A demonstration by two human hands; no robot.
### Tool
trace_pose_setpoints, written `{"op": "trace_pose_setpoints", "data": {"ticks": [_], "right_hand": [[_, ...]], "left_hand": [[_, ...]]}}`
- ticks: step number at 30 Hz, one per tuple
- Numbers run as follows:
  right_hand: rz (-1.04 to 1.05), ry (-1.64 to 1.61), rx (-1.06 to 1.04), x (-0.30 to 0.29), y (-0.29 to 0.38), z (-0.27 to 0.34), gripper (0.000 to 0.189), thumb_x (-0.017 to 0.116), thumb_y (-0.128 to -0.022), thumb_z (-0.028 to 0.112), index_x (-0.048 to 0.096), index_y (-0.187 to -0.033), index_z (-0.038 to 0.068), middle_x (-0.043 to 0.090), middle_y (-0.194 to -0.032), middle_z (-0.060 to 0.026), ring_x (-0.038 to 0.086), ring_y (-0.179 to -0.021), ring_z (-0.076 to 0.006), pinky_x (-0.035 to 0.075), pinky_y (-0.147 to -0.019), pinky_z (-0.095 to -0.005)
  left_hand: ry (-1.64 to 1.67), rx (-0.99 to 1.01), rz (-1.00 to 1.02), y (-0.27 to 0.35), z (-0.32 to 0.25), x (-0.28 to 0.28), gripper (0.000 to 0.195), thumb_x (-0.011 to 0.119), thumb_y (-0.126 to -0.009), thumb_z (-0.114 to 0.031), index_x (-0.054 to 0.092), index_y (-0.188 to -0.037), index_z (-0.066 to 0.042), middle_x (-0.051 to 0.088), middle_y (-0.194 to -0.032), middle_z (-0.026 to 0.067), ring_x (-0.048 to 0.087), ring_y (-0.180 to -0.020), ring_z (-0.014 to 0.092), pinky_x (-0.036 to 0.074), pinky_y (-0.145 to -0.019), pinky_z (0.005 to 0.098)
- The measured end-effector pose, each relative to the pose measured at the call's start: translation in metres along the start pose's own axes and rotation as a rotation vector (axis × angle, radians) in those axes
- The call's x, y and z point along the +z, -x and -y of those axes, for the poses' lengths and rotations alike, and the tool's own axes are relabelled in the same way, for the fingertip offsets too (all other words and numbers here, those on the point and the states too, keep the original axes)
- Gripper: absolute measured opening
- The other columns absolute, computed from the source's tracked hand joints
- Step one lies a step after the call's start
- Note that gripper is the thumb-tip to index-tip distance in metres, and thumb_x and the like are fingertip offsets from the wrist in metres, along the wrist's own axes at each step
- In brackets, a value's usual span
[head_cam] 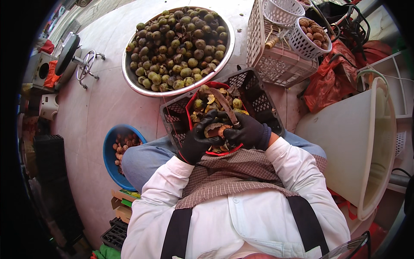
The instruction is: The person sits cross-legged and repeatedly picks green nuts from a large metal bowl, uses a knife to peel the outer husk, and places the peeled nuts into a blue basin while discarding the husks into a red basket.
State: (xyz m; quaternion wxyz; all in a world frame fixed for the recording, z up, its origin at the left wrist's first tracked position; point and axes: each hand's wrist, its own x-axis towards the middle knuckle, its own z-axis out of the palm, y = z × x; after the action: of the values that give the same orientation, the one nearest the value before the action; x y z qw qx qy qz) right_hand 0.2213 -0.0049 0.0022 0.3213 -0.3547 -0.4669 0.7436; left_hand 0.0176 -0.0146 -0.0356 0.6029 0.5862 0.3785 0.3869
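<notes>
Black gloves cover both hands over a red container (188, 113) of husk pieces and green-husked walnuts. My left hand (196, 140) holds a hollow piece of walnut husk (211, 130) between thumb and fingers. My right hand (248, 130) grips a knife with a curved, stained blade (223, 103), which points up and away over the husks. A brown walnut (222, 130) shows at the right thumb, beside the open side of the husk; whether the two still touch is unclear. The red container sits in a black plastic crate (262, 97) before my lap.
Beyond the crate stands a metal basin (230, 48) heaped with green-husked walnuts. A blue basin (108, 168) of shelled-out brown walnuts is by my left knee. At right are a plastic crate (281, 69), a white basket (299, 45) of walnuts and a large pale bin (336, 136). A wheeled stool (69, 53) stands left.
</notes>
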Motion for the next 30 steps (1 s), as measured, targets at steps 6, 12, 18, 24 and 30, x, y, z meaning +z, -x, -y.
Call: {"op": "trace_pose_setpoints", "data": {"ticks": [6,12,18,24,30], "right_hand": [[-0.082,-0.335,0.167,-0.013,-0.005,-0.009,0.045,0.050,-0.096,0.030,0.048,-0.133,0.005,0.063,-0.110,-0.0070,0.059,-0.080,-0.0121,0.051,-0.069,-0.0251],[-0.396,-0.454,-0.009,-0.017,-0.011,-0.002,0.045,0.050,-0.096,0.029,0.046,-0.133,0.004,0.062,-0.108,-0.0057,0.058,-0.078,-0.0116,0.052,-0.069,-0.0254],[-0.209,0.035,-0.029,0.013,-0.009,0.011,0.046,0.059,-0.090,0.009,0.045,-0.133,0.001,0.060,-0.118,-0.0065,0.059,-0.096,-0.0123,0.049,-0.085,-0.0278],[-0.422,-0.069,-0.038,0.013,-0.007,0.033,0.041,0.058,-0.089,0.010,0.048,-0.128,0.000,0.061,-0.113,-0.0071,0.062,-0.091,-0.0150,0.055,-0.074,-0.0293],[-0.502,-0.003,-0.052,0.002,0.001,0.024,0.040,0.051,-0.092,0.015,0.047,-0.131,0.005,0.062,-0.117,-0.0071,0.066,-0.075,-0.0146,0.051,-0.055,-0.0244]], "left_hand": [[0.220,-0.094,-0.191,-0.001,0.003,0.014,0.054,0.067,-0.080,0.003,0.047,-0.130,0.000,0.051,-0.131,0.0103,0.051,-0.119,0.019,0.044,-0.100,0.0330],[-0.197,0.162,-0.284,-0.007,0.019,0.006,0.052,0.063,-0.086,-0.002,0.043,-0.134,-0.003,0.049,-0.132,0.0123,0.051,-0.118,0.023,0.040,-0.103,0.0357],[1.230,-0.442,-0.052,-0.004,-0.017,0.004,0.042,0.056,-0.094,-0.015,0.045,-0.133,-0.004,0.053,-0.127,0.0114,0.055,-0.111,0.023,0.044,-0.096,0.0365],[1.116,-0.095,-0.352,-0.010,-0.053,-0.080,0.034,0.049,-0.097,-0.022,0.051,-0.127,-0.005,0.062,-0.119,0.0067,0.063,-0.095,0.014,0.051,-0.080,0.0284],[0.617,0.417,-1.183,0.089,-0.041,-0.321,0.022,0.058,-0.092,-0.028,0.060,-0.106,-0.011,0.067,-0.098,0.0031,0.063,-0.101,0.020,0.049,-0.092,0.0365]]}}
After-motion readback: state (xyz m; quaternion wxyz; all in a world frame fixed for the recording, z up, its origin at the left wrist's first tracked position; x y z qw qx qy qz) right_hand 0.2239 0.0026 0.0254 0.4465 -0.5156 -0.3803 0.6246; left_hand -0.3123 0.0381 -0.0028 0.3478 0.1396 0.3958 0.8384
